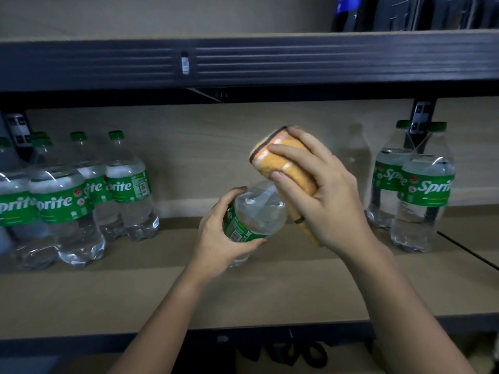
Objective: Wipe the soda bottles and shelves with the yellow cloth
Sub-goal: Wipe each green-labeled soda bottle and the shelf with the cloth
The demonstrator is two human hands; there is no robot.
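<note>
My left hand (218, 233) grips a clear Sprite bottle (256, 214) by its green label and holds it tilted above the wooden shelf (243, 292). My right hand (321, 190) grips the yellow cloth (286, 163), which is wrapped over the bottle's neck and cap. The cap is hidden under the cloth. One end of the cloth hangs down beside the bottle.
Several Sprite bottles (64, 201) stand at the left of the shelf and two more Sprite bottles (415, 190) at the right. A dark upper shelf edge (243, 63) runs overhead. Dark bottles (405, 12) stand on the upper shelf at the right.
</note>
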